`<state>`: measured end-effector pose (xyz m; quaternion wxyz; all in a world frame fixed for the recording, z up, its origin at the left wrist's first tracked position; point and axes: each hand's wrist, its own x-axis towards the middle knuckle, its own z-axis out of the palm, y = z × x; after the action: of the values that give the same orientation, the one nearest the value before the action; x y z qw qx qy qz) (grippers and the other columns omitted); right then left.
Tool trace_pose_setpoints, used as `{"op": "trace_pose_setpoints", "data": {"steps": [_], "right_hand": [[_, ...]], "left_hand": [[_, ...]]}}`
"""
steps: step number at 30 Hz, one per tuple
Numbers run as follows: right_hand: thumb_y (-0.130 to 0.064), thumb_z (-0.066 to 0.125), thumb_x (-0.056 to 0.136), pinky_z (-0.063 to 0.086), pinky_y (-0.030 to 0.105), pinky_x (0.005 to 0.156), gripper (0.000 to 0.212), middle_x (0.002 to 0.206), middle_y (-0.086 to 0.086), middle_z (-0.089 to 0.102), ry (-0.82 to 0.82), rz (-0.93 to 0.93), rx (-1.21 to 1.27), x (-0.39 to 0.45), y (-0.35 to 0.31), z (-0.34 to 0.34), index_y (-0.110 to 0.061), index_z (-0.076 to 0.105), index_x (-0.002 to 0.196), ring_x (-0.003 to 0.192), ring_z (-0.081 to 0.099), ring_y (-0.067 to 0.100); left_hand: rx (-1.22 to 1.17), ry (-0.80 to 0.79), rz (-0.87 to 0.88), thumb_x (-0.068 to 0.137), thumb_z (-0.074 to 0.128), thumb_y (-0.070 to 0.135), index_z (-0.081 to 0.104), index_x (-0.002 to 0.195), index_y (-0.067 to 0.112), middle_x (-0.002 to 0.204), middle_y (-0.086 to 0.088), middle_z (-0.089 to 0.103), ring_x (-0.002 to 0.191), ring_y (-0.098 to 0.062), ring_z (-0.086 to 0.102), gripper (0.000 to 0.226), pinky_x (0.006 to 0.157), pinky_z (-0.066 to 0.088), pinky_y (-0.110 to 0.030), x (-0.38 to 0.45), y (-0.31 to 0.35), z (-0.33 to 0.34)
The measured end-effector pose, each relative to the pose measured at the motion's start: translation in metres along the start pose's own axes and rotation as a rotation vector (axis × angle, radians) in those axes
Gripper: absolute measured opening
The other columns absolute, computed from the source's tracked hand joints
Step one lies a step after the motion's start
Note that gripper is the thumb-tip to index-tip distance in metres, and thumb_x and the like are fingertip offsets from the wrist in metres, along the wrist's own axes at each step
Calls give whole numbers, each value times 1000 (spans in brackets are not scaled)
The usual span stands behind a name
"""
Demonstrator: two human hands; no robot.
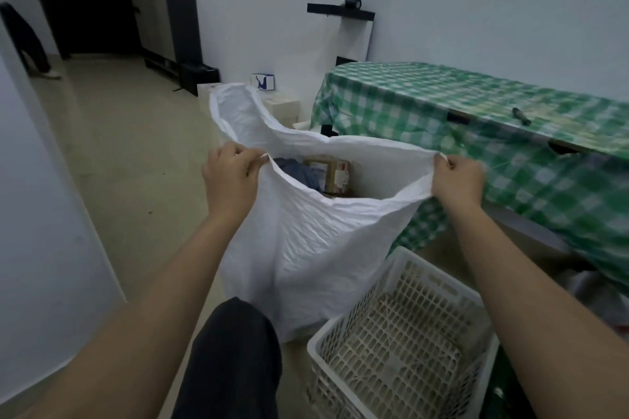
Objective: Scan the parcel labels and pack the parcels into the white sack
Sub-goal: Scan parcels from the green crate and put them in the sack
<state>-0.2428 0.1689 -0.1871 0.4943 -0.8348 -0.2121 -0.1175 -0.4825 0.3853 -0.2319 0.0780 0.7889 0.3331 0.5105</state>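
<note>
**Head view: both hands hold the sack mouth apart**

Head view shows you standing over the white sack (306, 248), which stands upright on the floor (129, 153) at the centre of your sight. Your left hand (229, 177) grips the rim at 9 o'clock of the opening, its fingers (250, 160) curled and clamped on a fold of the fabric. Your right hand (457, 180) grips the rim at 3 o'clock, fingers clamped on the sack edge in the same way. Between the two hands the mouth is pulled wide.

Down inside the sack lie the parcels: a brown box (332, 175) with labels on it toward 12 o'clock of the opening, and a bluish-grey bag (296, 172) just beside it at its 9 o'clock side.

At 5 o'clock of the sack, touching its lower side, sits a white crate (401, 333) with slotted walls. At 2 o'clock stands the surface with its green checked cloth (476, 112), and a dark tool (521, 116) lies on it. Your dark trouser knee (235, 350) shows at 6 o'clock.
</note>
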Motion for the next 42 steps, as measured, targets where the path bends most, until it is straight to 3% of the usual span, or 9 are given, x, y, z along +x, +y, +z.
{"op": "trace_pose_setpoints", "data": {"steps": [4, 6, 10, 18, 25, 30, 34, 38, 42], "right_hand": [[-21, 54, 91, 31, 27, 50, 30, 63, 13, 51, -120, -29, -299, -4, 3, -10, -4, 56, 67, 59, 47, 27], [-16, 56, 86, 44, 33, 64, 21, 98, 18, 62, -186, -74, -473, -6, -5, -10, -5, 65, 101, 84, 57, 32], [-34, 60, 91, 43, 42, 94, 69, 149, 13, 36, -408, -180, -649, 4, -28, 11, -17, 28, 150, 131, 41, 36], [-53, 54, 93, 41, 32, 57, 51, 92, 9, 62, -535, -73, -663, 10, -27, 62, -7, 57, 113, 78, 57, 25], [-21, 40, 102, 38, 32, 63, 27, 104, 9, 65, -256, -273, -319, 9, -22, 68, -16, 66, 106, 80, 54, 28], [8, 34, 94, 43, 23, 66, 55, 143, 5, 50, -353, -77, 121, 10, 2, 64, -23, 54, 136, 108, 58, 29], [-3, 40, 97, 39, 26, 60, 34, 125, 15, 60, -407, -82, 38, 1, 6, 61, -12, 58, 124, 79, 53, 19], [-32, 67, 89, 36, 29, 73, 34, 111, 3, 53, -497, -94, -55, -9, 2, 62, -11, 55, 113, 95, 47, 17], [-36, 66, 91, 43, 32, 71, 30, 110, 8, 65, -511, -228, -228, -12, -8, 75, -12, 66, 109, 93, 56, 23]], "left_hand": [[30, -96, 58, 86, 66, 17, 76, 91, 12, 85, -10, 64, 80, -36, 53, 13, 68, 37, -38, -9, 4, 15], [19, -116, 57, 87, 66, 15, 76, 92, 11, 87, -10, 64, 82, -36, 53, 11, 68, 36, -36, -12, 7, 17], [16, -112, 68, 87, 63, 14, 75, 91, 10, 86, -10, 64, 79, -36, 55, 13, 67, 39, -38, -10, 0, 16], [250, -114, 74, 83, 72, 25, 74, 75, 13, 83, -11, 60, 73, -34, 49, 15, 64, 25, -36, -1, -7, 8], [253, -289, -52, 102, 41, 31, 65, 90, 9, 83, -6, 63, 70, -26, 57, 35, 58, 36, -33, 1, -16, 2], [-248, -420, -246, 92, 62, 25, 62, 117, 17, 112, 4, 62, 104, -13, 57, 26, 85, 41, -21, -16, -24, 4], [-568, -398, -508, 87, 67, 39, 58, 122, 24, 110, 13, 62, 103, -3, 55, 39, 80, 39, -11, -25, -19, 2], [-495, -251, -569, 84, 72, 20, 59, 122, 23, 99, 11, 63, 96, -13, 59, 40, 74, 45, -18, -24, -19, 12], [-570, -51, -683, 86, 65, 3, 39, 144, 30, 139, 9, 50, 115, -14, 53, 69, 98, 45, -26, -19, -21, 17]]}}
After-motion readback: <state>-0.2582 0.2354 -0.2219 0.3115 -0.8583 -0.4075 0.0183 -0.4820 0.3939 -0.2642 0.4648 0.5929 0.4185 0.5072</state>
